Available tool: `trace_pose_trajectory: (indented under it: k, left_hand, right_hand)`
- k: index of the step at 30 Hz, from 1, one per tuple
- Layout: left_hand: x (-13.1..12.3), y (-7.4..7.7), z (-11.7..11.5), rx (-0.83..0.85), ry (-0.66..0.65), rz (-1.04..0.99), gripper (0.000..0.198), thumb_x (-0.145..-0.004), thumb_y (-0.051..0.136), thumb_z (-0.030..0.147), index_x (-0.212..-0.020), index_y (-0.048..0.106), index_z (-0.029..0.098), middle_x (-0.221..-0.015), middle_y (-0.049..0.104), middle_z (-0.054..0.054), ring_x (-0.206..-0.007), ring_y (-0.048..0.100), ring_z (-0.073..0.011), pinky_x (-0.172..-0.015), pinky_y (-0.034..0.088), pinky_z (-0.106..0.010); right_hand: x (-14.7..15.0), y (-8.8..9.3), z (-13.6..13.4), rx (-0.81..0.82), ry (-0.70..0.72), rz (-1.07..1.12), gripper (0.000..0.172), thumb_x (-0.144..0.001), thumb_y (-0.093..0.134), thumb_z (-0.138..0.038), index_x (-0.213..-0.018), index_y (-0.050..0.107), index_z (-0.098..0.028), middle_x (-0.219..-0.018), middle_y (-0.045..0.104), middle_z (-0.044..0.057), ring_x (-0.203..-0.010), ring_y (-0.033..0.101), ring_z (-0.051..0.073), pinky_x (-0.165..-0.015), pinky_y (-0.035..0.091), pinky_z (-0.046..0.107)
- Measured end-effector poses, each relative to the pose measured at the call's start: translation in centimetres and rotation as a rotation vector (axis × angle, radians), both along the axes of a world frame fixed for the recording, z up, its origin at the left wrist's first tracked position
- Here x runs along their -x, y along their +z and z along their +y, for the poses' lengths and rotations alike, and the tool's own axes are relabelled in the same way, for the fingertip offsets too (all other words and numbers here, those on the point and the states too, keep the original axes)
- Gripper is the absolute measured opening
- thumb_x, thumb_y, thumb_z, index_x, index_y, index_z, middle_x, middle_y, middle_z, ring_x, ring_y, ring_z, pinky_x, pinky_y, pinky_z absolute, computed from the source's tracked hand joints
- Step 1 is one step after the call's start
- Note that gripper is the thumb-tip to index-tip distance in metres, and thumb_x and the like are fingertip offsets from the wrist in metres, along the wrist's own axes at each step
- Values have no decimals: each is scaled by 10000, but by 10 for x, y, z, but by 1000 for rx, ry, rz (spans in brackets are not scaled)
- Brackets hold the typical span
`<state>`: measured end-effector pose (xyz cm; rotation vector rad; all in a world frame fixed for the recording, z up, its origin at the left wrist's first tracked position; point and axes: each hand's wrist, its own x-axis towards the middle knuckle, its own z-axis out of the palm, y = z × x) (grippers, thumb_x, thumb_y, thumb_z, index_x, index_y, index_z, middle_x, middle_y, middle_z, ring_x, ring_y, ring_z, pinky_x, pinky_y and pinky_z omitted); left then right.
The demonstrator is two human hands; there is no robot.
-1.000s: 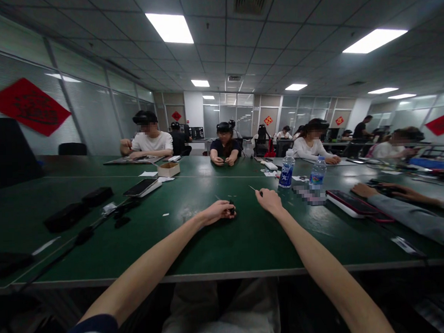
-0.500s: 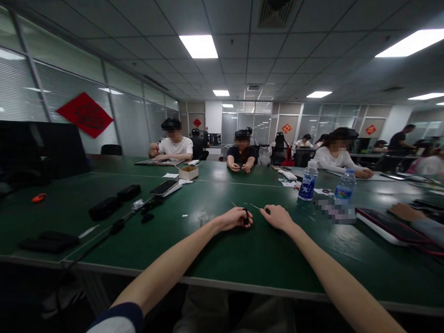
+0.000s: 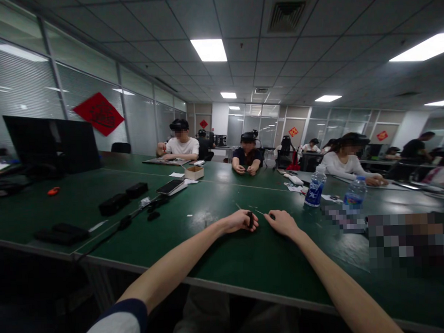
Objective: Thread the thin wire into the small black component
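The left sleeve point(image 3: 113, 328) is white with a navy cuff band point(image 3: 130, 308), the left hand point(image 3: 238, 222) bare, the trousers point(image 3: 230, 319) pale.

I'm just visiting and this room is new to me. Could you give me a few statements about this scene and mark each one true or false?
1. The left hand holds a small dark object. True.
2. The right hand grips a water bottle. False: the bottle stands on the green table, beyond the hand.
3. A cardboard box stands on the table. True.
4. Nobody else sits at the table. False: a person in a white T-shirt sits towards its far end.
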<state>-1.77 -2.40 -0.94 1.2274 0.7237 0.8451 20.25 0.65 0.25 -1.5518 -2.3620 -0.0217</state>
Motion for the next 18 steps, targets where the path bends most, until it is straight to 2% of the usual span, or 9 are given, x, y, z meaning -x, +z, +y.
trace_pose_trajectory:
  k: [9, 14, 18]
  left_hand:
    - [-2, 3, -4, -14, 13, -6, 249, -627, 536, 20, -859, 590, 91, -830, 647, -114, -673, 620, -152, -683, 490, -310]
    - [-2, 4, -3, -19, 73, 5, 182, -730, 515, 164, -888, 578, 97, -774, 639, -96, -586, 572, -122, -529, 432, -232]
    - [-2, 3, 0, -31, 106, -20, 234, -726, 482, 148, -939, 568, 104, -785, 620, -76, -542, 528, -103, -459, 362, -207]
  right_hand:
    - [0, 1, 0, 5, 1, -13, 525, -882, 315, -605, -974, 660, -219, -958, 665, 89, -885, 605, 221, -728, 425, 298]
    - [2, 7, -6, 6, -13, -26, 520, -892, 313, -594, -988, 660, -219, -971, 665, 88, -896, 605, 218, -739, 425, 292]
    - [3, 12, -12, -7, -24, -23, 527, -905, 295, -582, -1007, 653, -209, -967, 666, 85, -883, 605, 203, -740, 418, 271]
